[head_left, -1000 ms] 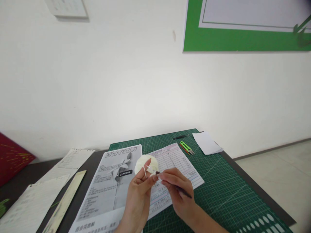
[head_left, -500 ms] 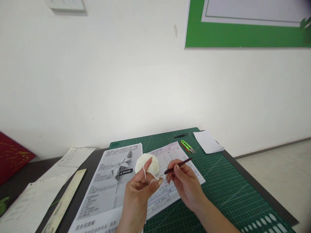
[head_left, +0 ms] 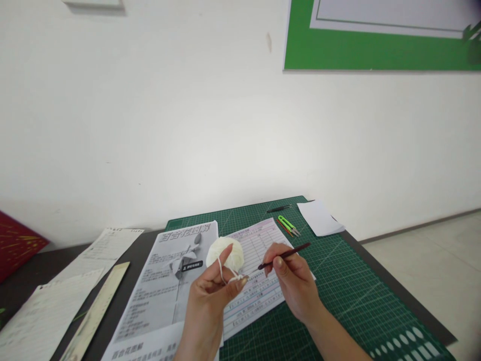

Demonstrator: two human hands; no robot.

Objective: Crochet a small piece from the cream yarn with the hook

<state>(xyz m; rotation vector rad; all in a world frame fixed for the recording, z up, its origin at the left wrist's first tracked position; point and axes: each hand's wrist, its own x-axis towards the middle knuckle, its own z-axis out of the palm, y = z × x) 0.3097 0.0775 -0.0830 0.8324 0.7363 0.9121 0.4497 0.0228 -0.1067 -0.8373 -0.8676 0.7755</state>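
My left hand pinches a small piece of white yarn work between thumb and finger. A strand loops over its raised index finger. In my right hand is a dark brown crochet hook, held like a pen, its tip pointing left toward the yarn. A thin line runs from the hook's tip to the yarn; whether the hook sits in a loop is too small to tell. Behind my left fingers rests a cream ball of yarn, partly hidden, on the printed sheets.
Under my hands lie a lined form and a flower pattern sheet on a green cutting mat. Green thread snips, black tweezers and white paper lie farther back. A ruler and handwritten pages are left.
My right hand and the crochet hook have shifted slightly right, away from my left hand. The left hand keeps its pinch. The whole view has moved a little.
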